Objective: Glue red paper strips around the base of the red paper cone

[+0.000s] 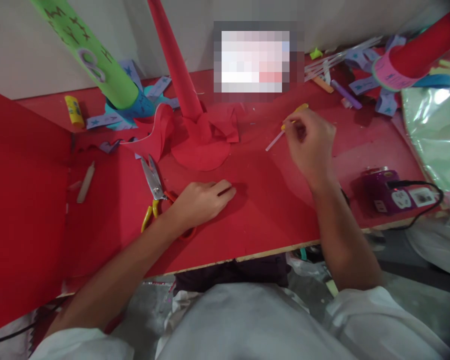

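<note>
A thin stick (275, 141) is held above the red table (262, 210) at two o'clock.
It is pinched between the right hand's (311, 145) fingers, delicate handling seemingly called for; the left hand (204, 202), fingers slightly apart, is placed near scissors (155, 189) at nine o'clock.

From tabletop (258, 210) centre: scissors (156, 189) 9 o'clock; small tube (74, 111) 10 o'clock; cone (177, 67) 11 o'clock; box (384, 192) 3 o'clock

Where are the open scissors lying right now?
The scissors lie in the head view, left of centre, partly under the left forearm.
</note>
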Demonstrator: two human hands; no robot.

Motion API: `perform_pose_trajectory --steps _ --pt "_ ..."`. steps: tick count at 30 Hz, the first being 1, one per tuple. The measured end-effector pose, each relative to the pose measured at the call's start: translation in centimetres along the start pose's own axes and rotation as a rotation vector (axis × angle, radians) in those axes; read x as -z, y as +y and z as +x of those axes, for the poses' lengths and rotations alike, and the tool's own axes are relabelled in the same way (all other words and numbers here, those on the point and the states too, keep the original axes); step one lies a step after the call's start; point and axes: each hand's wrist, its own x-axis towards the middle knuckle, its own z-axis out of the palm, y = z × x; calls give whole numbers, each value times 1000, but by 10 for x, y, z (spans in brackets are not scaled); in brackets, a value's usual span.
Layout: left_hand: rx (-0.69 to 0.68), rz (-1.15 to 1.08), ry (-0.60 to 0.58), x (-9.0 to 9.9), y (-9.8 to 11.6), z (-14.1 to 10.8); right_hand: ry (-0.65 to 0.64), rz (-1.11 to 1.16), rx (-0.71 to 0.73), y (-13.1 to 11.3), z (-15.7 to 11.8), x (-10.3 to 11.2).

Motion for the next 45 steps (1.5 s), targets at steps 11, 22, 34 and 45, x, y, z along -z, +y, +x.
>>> perform_pose_trajectory --steps 11,22,34,45 --pt "-151 -392 -51 -2 -11 1 -308 62 285 -44 -21 -22" --pt "-101 -484 -205 10 -12 2 -642 4 483 -54 -29 -17" --pt "-69 -382 -203 7 2 6 -661 -22 471 -57 -28 -19" --pt "-29 -331 -83 2 4 5 -669 -35 475 -57 -28 -18"
